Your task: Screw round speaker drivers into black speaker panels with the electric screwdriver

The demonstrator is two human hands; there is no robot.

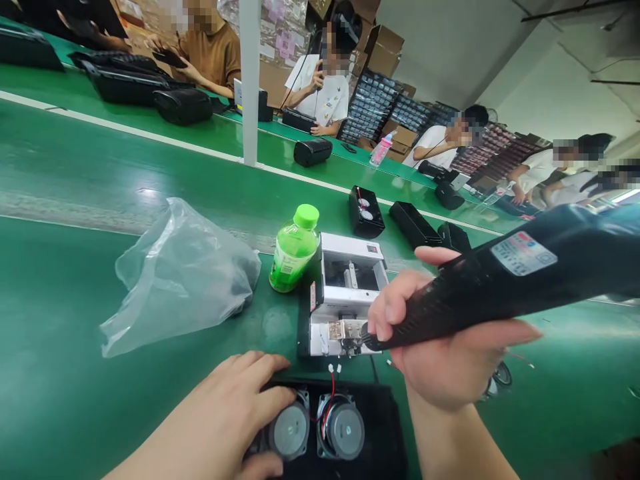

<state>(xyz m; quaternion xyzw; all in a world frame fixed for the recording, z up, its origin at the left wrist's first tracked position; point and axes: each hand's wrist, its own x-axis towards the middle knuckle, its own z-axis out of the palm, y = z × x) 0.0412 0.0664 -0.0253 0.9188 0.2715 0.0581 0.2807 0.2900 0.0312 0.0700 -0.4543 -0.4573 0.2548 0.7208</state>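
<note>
At the bottom, a black speaker box [383, 427] lies with two round speaker drivers [347, 432] facing up. Thin red and black wires rise from it and end in small white plugs [335, 368]. My left hand [235, 407] grips the box's left end, fingers and thumb bent around the left driver. In my right hand [450, 363], raised over the right side, is a long black casing [480, 280] with slots and a silver label; its exact kind is unclear. The casing's lower end is in front of a white metal machine [345, 293].
A green-capped bottle [294, 257] stands left of the machine, beside a clear plastic bag [185, 280]. More black speaker boxes [367, 212] lie beyond on the green table [65, 287]. A white post [249, 87] rises behind; several people sit across the table.
</note>
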